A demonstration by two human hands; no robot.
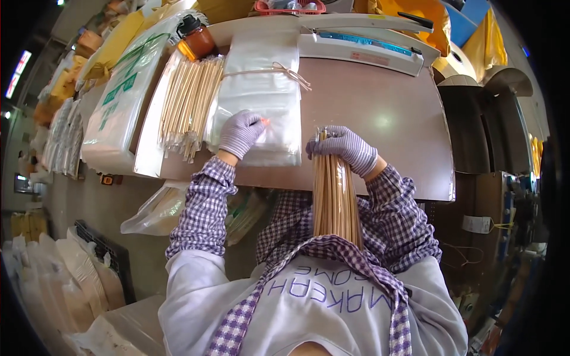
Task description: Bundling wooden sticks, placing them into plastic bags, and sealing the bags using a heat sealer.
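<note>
Head view: purple-striped-gloved right hand (pixel 346 146) grips clear-plastic-wrapped slender tan sticks (pixel 332 199); loosened grip could drop them. Purple-striped-gloved left hand (pixel 241 134) curled, contents unclear.

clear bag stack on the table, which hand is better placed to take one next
Probably the left hand: it is over the clear bag stack, while the right hand grips a bundle of tan sticks.

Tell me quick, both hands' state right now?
Left hand: fingers curled over clear bags; grip cannot be told.
Right hand: closed around bagged wooden sticks.
</note>
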